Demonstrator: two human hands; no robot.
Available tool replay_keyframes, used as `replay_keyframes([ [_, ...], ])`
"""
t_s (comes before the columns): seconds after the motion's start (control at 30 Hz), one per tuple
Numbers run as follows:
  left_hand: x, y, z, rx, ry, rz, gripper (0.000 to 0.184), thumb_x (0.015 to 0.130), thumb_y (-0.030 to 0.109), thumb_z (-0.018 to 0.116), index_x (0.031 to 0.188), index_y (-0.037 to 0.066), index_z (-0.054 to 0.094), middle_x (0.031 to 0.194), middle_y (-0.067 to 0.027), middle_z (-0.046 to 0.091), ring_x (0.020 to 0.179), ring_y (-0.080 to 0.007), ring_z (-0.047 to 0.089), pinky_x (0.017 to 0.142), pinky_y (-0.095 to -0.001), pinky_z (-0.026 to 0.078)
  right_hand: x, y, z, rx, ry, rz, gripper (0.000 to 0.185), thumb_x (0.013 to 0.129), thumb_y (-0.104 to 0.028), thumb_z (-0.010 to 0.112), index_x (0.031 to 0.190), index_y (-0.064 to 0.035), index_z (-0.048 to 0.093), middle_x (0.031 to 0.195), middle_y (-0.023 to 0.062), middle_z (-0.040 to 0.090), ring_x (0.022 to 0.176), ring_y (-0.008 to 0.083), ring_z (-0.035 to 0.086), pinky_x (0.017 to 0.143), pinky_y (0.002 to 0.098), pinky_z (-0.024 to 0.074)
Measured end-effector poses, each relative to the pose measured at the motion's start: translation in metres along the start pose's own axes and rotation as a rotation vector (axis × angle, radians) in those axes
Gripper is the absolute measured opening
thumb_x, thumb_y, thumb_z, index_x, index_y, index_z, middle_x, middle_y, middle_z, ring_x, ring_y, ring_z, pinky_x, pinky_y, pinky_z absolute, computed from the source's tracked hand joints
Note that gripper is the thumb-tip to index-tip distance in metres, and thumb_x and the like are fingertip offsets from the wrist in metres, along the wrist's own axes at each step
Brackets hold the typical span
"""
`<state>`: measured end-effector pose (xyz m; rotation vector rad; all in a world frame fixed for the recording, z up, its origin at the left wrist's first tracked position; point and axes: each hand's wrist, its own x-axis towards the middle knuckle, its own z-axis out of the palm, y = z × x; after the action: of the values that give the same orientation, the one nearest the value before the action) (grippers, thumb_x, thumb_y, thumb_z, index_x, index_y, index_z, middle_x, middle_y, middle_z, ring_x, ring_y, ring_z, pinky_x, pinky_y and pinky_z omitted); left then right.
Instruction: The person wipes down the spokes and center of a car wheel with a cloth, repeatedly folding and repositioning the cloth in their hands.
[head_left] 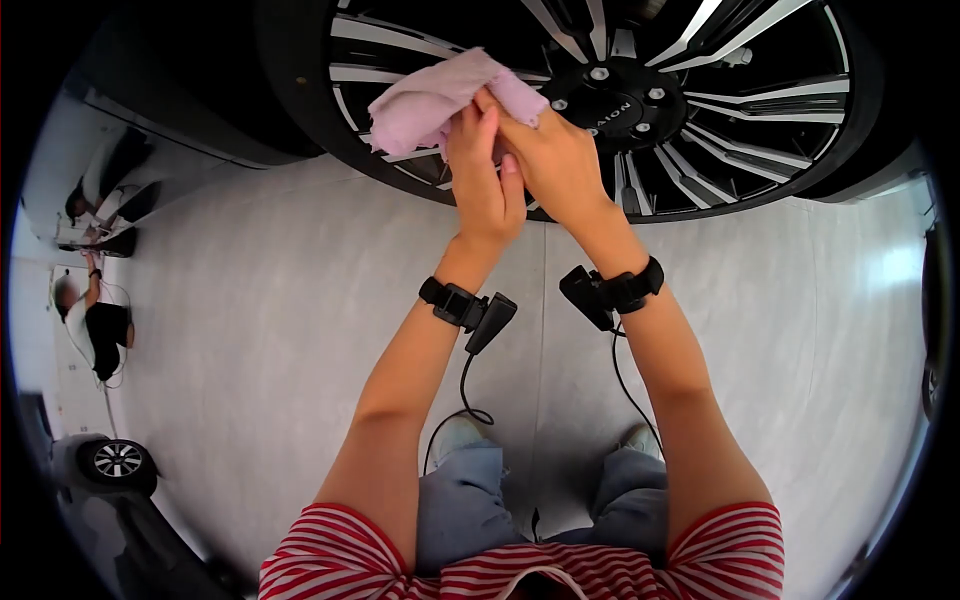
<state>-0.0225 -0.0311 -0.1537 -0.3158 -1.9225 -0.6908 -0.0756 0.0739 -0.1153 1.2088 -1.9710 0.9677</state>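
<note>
A pale pink cloth [430, 100] is bunched up in front of the left part of a car wheel [735, 162] with black and silver spokes. My left hand [482, 185] holds the cloth from below, its fingertips partly covered by the folds. Just to the right, my right hand [560, 170] overlaps it with fingers closed on the same cloth. The two hands touch at the fingers. The wheel's dark centre cap [612, 108] carries light lettering, with several lug bolts around it. Whether the cloth touches the spokes, I cannot tell.
Black devices with cables are strapped to my left wrist [455, 303] and right wrist [628, 290]. Glossy dark bodywork [180, 110] lies left of the wheel. Another person [95, 315] is low at the far left, and another car's wheel [118, 461] stands lower left on grey flooring [250, 330].
</note>
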Motion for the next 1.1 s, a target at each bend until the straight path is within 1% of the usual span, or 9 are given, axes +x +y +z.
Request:
replay_keyframes([
  [0.17, -0.001, 0.012, 0.024, 0.117, -0.161, 0.066, 0.054, 0.085, 0.004, 0.052, 0.137, 0.002, 0.042, 0.130, -0.0202, 0.052, 0.114, -0.0393, 0.050, 0.098, -0.0480, 0.034, -0.050, 0.051, 0.021, -0.038, 0.087, 0.126, 0.037, 0.074, -0.010, 0.063, 0.111, -0.0100, 0.061, 0.088, 0.0147, 0.061, 0.069, 0.0341, 0.062, 0.056, 0.0399, 0.0523],
  [0.43, -0.042, 0.003, 0.054, 0.169, -0.375, 0.020, 0.058, 0.085, 0.010, 0.055, 0.141, 0.008, 0.039, 0.129, -0.0177, 0.053, 0.111, -0.0362, 0.053, 0.095, -0.0463, 0.038, -0.094, 0.078, 0.018, -0.133, 0.066, 0.146, 0.037, 0.078, -0.010, 0.065, 0.114, -0.0087, 0.062, 0.089, 0.0140, 0.062, 0.065, 0.0309, 0.062, 0.053, 0.0371, 0.0518],
  [0.63, -0.067, -0.032, 0.005, 0.250, -0.237, -0.002, 0.059, 0.081, 0.012, 0.060, 0.137, 0.007, 0.045, 0.122, -0.0164, 0.057, 0.111, -0.0361, 0.052, 0.094, -0.0479, 0.038, -0.071, 0.026, 0.049, 0.014, 0.018, 0.115, 0.040, 0.076, -0.013, 0.063, 0.116, -0.0163, 0.063, 0.084, 0.0086, 0.060, 0.063, 0.0246, 0.062, 0.050, 0.0326, 0.0509],
  [0.77, -0.076, -0.051, -0.029, 0.209, -0.250, -0.247, 0.076, 0.078, 0.021, 0.066, 0.140, -0.006, 0.031, 0.125, -0.0279, 0.049, 0.114, -0.0453, 0.046, 0.096, -0.0506, 0.035, -0.054, -0.003, 0.080, 0.052, -0.057, -0.002, 0.024, 0.079, -0.019, 0.063, 0.103, -0.0159, 0.065, 0.083, 0.0083, 0.060, 0.062, 0.0241, 0.062, 0.049, 0.0337, 0.0507],
  [0.83, -0.055, -0.035, -0.013, 0.702, -0.172, -0.343, 0.052, 0.084, 0.021, 0.065, 0.126, -0.002, 0.047, 0.125, -0.0264, 0.052, 0.117, -0.0384, 0.048, 0.104, -0.0443, 0.031, -0.031, -0.026, 0.083, 0.062, -0.027, -0.032, 0.017, 0.079, -0.022, 0.065, 0.095, -0.0156, 0.067, 0.079, 0.0058, 0.061, 0.056, 0.0233, 0.061, 0.045, 0.0320, 0.0478],
  [0.87, -0.049, -0.033, -0.013, 0.742, -0.134, -0.384, 0.054, 0.083, 0.021, 0.065, 0.127, -0.002, 0.045, 0.125, -0.0265, 0.052, 0.117, -0.0390, 0.048, 0.104, -0.0448, 0.031, -0.026, -0.036, 0.088, 0.036, -0.034, 0.010, 0.014, 0.080, -0.024, 0.065, 0.092, -0.0154, 0.068, 0.080, 0.0062, 0.061, 0.056, 0.0230, 0.061, 0.045, 0.0319, 0.0472],
  [0.97, -0.046, -0.032, -0.016, 0.578, -0.068, -0.377, 0.060, 0.082, 0.020, 0.066, 0.131, -0.003, 0.041, 0.126, -0.0269, 0.051, 0.117, -0.0409, 0.047, 0.103, -0.0464, 0.032, -0.019, -0.057, 0.098, -0.037, -0.034, 0.090, 0.017, 0.086, -0.030, 0.063, 0.081, -0.0144, 0.068, 0.082, 0.0079, 0.060, 0.055, 0.0213, 0.059, 0.041, 0.0316, 0.0444],
  [1.07, -0.054, -0.032, -0.003, 0.426, -0.039, -0.342, 0.067, 0.080, 0.019, 0.067, 0.135, -0.003, 0.036, 0.127, -0.0273, 0.049, 0.116, -0.0428, 0.046, 0.102, -0.0479, 0.032, -0.020, -0.042, 0.091, -0.036, 0.022, 0.002, 0.017, 0.086, -0.031, 0.064, 0.081, -0.0146, 0.068, 0.079, 0.0074, 0.058, 0.056, 0.0198, 0.059, 0.041, 0.0304, 0.0439],
  [1.1, -0.055, -0.031, 0.002, 0.373, -0.021, -0.324, 0.069, 0.079, 0.019, 0.067, 0.136, -0.004, 0.034, 0.127, -0.0274, 0.049, 0.116, -0.0434, 0.046, 0.102, -0.0484, 0.032, -0.023, -0.035, 0.082, -0.074, -0.044, 0.002, 0.014, 0.086, -0.032, 0.063, 0.088, -0.0200, 0.070, 0.080, 0.0071, 0.058, 0.057, 0.0193, 0.059, 0.042, 0.0293, 0.0451],
])
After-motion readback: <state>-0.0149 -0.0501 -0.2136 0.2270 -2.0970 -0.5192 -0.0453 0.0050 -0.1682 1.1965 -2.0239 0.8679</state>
